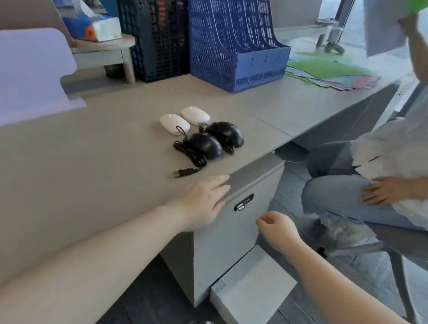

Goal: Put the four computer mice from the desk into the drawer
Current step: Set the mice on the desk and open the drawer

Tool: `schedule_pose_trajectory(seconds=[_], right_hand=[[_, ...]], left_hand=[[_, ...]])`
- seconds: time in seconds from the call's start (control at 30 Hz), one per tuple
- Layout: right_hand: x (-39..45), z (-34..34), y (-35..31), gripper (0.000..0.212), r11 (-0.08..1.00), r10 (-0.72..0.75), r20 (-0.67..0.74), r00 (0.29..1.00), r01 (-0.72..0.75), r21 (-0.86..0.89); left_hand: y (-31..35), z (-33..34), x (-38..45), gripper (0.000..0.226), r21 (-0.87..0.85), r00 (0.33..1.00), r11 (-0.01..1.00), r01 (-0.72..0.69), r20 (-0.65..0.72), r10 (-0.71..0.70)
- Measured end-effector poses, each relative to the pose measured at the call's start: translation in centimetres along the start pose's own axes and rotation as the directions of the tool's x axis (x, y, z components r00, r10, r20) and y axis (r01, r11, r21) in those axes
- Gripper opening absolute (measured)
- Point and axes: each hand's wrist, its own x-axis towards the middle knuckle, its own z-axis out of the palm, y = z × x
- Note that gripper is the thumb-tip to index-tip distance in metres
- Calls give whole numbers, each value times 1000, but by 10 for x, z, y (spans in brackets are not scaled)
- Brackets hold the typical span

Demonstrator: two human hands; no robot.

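Four computer mice are sitting together on the table (71, 167), well beyond both hands. Two white ones are lying at the back: the left white mouse (174, 124) and the right white mouse (195, 115), just beside each other. In front of them are lying the near black mouse (206, 145) and the far black mouse (226, 133), side by side, with a tangled black cable (191, 155) trailing toward the table edge and ending in a USB plug (184, 172).

The left hand (202, 202) is resting flat and released on the table edge, fingers spread, grasping nothing, with the plug lying just ahead of its fingertips. The right hand (277, 229) is hovering loosely clenched and empty in front of the cabinet (226, 236) under the table, near its combination lock (243, 206). Below it, the bottom drawer (251, 288) is standing pulled open.

A seated person (416, 154) is holding up paper at the right.
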Motion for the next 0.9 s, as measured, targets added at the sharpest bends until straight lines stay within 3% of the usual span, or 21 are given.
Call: schedule_pose_trajectory(seconds=[0.17, 0.47, 0.67, 0.9], right_hand=[[32, 22, 12, 26, 997, 69, 104, 992, -71, 16], [77, 48, -8, 31, 947, 173, 192, 966, -216, 236], [78, 53, -14, 19, 859, 273, 244, 930, -350, 372], [52, 36, 11, 18, 819, 324, 232, 917, -395, 417]], left_hand=[[-20, -4, 17, 50, 28, 1000, 999, -16, -2, 16], [-33, -4, 35, 53, 78, 999, 996, -38, -1, 39], [-32, -5, 35, 53, 74, 999, 996, -47, -7, 47], [-30, -4, 35, 54, 78, 999, 996, -37, -9, 38]])
